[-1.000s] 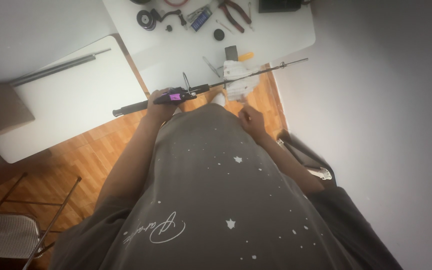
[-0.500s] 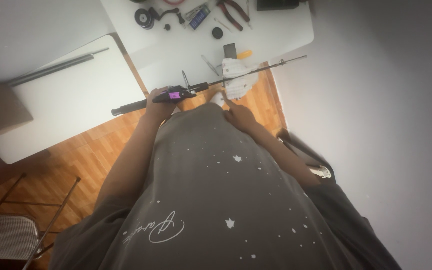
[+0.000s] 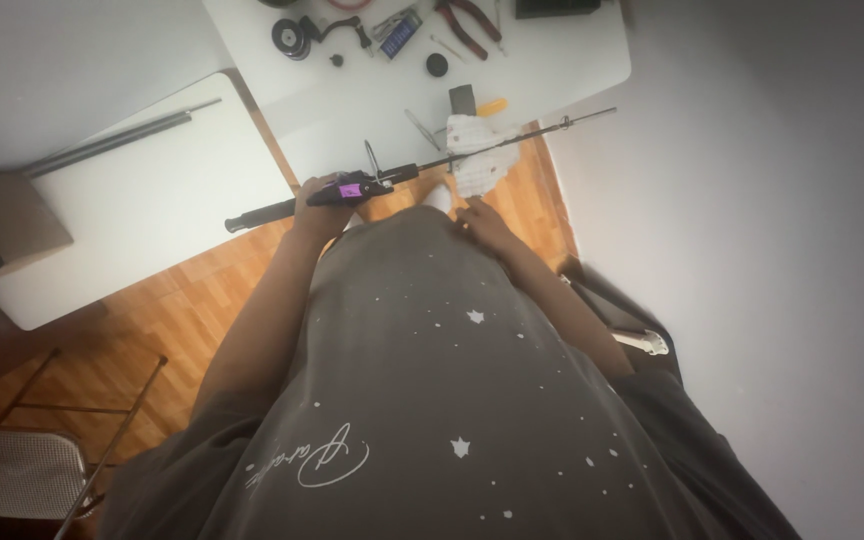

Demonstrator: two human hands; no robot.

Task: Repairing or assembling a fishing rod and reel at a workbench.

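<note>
While a grey shirt is filling the near view and hiding the lower arms, the left hand is curling closed around a fishing rod held level over the white table edge. The right hand, fingers loosely spread, is reaching just below a white cloth draped on the rod. Pliers are lying farther back.

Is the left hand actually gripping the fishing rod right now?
Touching. The head view shows the left hand wrapped around the fishing rod at its handle, beside the purple reel seat, fingers closed over it.
</note>
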